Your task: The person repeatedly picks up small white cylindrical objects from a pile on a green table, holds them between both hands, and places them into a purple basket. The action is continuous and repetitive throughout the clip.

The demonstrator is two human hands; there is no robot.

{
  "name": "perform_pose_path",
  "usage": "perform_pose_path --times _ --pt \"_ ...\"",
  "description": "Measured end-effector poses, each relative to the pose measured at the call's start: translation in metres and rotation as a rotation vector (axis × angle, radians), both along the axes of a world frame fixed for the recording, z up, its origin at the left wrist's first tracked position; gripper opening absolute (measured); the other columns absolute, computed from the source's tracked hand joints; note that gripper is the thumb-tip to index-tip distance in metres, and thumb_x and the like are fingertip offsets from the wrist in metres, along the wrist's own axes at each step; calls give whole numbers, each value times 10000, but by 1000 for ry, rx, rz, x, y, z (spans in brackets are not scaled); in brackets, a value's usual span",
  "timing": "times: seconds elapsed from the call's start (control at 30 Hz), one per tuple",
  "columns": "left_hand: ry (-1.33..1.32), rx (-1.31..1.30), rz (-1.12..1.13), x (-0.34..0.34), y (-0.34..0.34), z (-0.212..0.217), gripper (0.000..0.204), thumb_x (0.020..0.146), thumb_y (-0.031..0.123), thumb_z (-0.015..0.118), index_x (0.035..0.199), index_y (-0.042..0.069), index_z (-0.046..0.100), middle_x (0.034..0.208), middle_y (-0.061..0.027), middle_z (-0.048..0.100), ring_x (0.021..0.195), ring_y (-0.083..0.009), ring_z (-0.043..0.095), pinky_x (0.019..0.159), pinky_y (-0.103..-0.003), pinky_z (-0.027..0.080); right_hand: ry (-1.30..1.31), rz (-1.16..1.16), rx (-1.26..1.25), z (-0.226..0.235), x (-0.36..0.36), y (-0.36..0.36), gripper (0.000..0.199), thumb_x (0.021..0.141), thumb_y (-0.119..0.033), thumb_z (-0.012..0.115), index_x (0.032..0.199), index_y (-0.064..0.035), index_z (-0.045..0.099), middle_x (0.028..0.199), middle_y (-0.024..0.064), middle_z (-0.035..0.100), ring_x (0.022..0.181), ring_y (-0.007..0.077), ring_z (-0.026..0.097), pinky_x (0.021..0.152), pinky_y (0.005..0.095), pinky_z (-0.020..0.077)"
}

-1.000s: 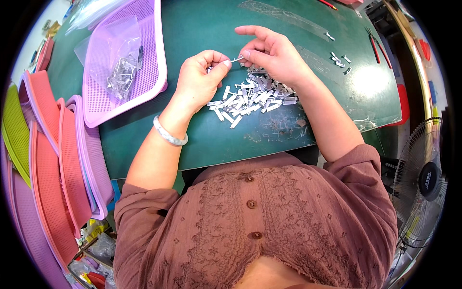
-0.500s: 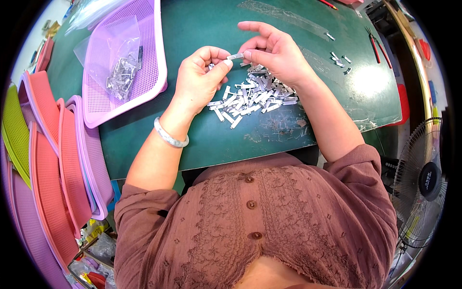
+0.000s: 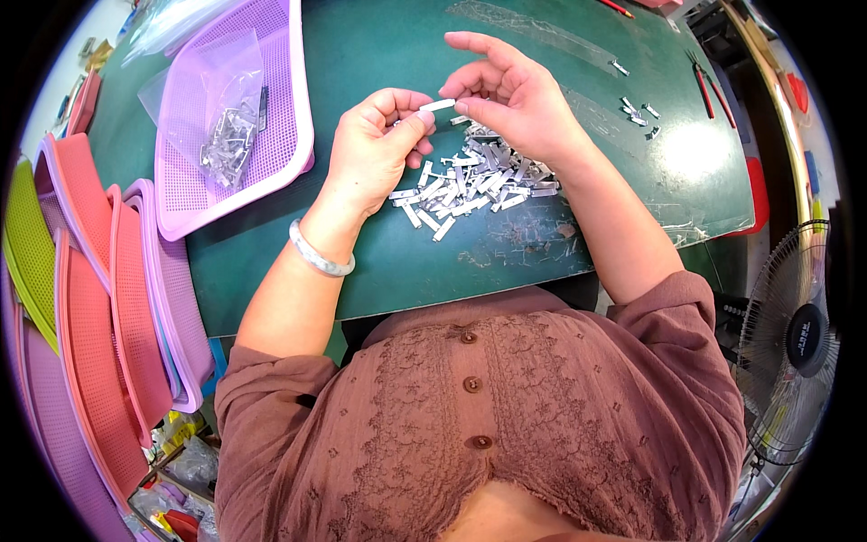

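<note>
- Metal strips: one [image 3: 438,106] is in work, held above the table [image 3: 379,280], past the upper left of the pile.
- Left hand [image 3: 375,149]: thumb and forefinger pinch the left end of this strip; one bracelet [image 3: 318,254] circles the wrist.
- Right hand [image 3: 510,98]: thumb and fingers stand apart at the strip's right end, forefinger extended; contact cannot be told.
- Pile [image 3: 483,181]: one, of many overlapping strips, too many to count.
- Loose pieces [image 3: 638,117]: probably four, small in view, toward the table's right edge; one further piece [image 3: 619,68] lies beyond them.
- Tools: one pair of pliers [image 3: 704,90], red handles, near the right edge; one red pen [image 3: 617,8] at the far edge.
- Purple basket [image 3: 302,126]: one, at the table's left edge, containing one clear bag [image 3: 226,68] of metal parts.
- Room for moving: green tabletop extends between pile and near edge, and between pile and pliers.
</note>
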State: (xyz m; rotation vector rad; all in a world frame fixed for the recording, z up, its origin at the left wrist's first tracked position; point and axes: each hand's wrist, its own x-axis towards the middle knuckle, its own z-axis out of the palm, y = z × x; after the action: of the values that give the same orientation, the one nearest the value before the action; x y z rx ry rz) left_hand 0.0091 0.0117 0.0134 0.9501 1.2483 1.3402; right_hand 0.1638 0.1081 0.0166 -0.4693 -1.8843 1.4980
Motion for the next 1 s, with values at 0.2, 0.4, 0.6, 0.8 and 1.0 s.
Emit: perform_pose_path --times 0.2,0.4,0.6,0.8,1.0 --pt "6 2 -9 0 0 1 124 844 64 556 950 0 554 761 -25 570 613 -65 515 516 -173 399 -121 -126 172 -1 5 9 471 784 45 547 1233 -46 436 838 38 599 803 91 552 726 234 441" --pt "1 2 -21 -1 1 -3 111 842 61 557 937 4 548 759 -17 561 626 -64 512 533 -170 404 -401 -148 535 0 7 9 404 722 29 546 1117 -51 526 759 74 612 767 237 558 716 326 450" --pt "-5 -5 -24 -1 2 -4 111 833 48 564 934 2 549 764 -15 560 632 -60 514 542 -167 414 -491 -157 676 -3 8 9 391 716 22 537 1099 -56 540 726 69 599 784 256 532 710 372 440" --pt "2 -15 -26 -1 2 -5 122 832 41 560 946 -2 549 764 -15 560 634 -60 517 545 -164 417 -492 -166 675 -6 6 9 376 725 16 528 1094 -56 541 719 76 597 778 264 532 706 376 437" --pt "-52 -32 -29 -2 2 -6 117 835 49 553 940 -2 547 783 -39 575 646 -76 530 556 -175 428 -446 -148 522 -3 5 9 427 723 35 537 1141 -52 514 724 45 573 733 188 535 702 310 441"
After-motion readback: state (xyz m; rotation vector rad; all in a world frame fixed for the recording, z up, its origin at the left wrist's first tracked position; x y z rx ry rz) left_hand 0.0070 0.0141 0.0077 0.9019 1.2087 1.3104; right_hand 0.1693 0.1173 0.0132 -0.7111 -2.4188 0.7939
